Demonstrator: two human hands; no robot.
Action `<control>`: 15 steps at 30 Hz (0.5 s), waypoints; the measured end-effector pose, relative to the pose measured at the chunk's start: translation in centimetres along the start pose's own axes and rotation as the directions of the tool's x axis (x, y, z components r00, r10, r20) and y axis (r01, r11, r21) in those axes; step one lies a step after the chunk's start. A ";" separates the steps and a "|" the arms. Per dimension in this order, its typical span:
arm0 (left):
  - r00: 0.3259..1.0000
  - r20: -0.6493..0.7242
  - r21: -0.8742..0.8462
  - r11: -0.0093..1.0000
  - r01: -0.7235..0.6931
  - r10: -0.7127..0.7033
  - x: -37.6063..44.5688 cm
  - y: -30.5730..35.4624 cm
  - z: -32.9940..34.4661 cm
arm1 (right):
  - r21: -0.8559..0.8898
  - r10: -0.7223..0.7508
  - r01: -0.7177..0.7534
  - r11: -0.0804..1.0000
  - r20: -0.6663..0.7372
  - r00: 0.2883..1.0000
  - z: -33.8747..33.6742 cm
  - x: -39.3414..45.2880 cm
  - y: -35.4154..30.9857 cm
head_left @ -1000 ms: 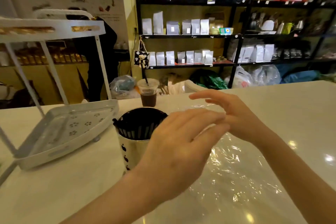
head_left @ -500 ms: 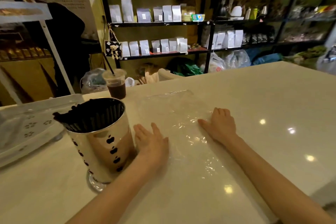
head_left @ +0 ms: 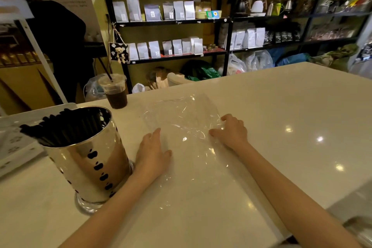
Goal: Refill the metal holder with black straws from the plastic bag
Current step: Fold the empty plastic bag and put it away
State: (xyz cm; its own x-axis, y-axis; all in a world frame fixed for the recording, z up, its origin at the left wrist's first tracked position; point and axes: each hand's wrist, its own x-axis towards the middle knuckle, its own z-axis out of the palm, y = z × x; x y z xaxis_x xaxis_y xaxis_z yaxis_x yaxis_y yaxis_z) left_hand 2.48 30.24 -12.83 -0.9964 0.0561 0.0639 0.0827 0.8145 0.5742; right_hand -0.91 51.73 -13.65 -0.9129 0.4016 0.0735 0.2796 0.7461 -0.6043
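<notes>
A shiny metal holder (head_left: 86,163) with black cut-out spots stands at the left on the pale counter (head_left: 281,119). It is packed with black straws (head_left: 60,129) that lean left over its rim. A clear plastic bag (head_left: 181,119) lies flat and see-through on the counter, with no straws visible in it. My left hand (head_left: 152,152) rests palm down on the bag's left side, just right of the holder. My right hand (head_left: 231,132) presses on the bag's right edge, its fingers curled over the wrinkled plastic.
A plastic cup of dark drink (head_left: 115,92) with a black straw stands beyond the holder. A white tiered tray rack (head_left: 18,127) sits at the far left. A person in dark clothes (head_left: 60,42) stands behind the counter. Shelves of pouches (head_left: 171,12) fill the background.
Both hands came down from above the holder onto the bag and flattened it. The right hand's fingers have since curled at the bag's right edge. The camera view shifted.
</notes>
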 end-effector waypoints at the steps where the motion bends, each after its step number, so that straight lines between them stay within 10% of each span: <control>1: 0.998 -0.053 -0.136 0.990 0.025 -0.033 0.1 0.3 -0.2 | 0.117 0.011 -0.011 0.993 -0.004 1.000 -0.2 0.0 0.0; 6: 0.959 -0.006 -0.747 0.638 0.185 -0.284 0.9 0.5 -1.2 | 0.616 0.061 -0.012 0.788 -0.059 0.996 -1.7 -0.1 0.3; 15: 0.959 -0.042 -0.848 0.517 0.114 -0.280 1.4 2.3 -2.4 | 0.842 0.038 -0.021 0.540 0.001 0.999 -6.9 1.0 1.4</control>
State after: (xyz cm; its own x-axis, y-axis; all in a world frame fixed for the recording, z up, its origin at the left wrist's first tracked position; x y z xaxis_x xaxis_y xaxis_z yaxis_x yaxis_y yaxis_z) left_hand 1.35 30.78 -9.51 -0.9778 -0.1992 -0.0651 -0.0537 -0.0622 0.9966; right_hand 0.63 56.88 -8.92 -0.9018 0.4293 0.0496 -0.0800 -0.0531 -0.9954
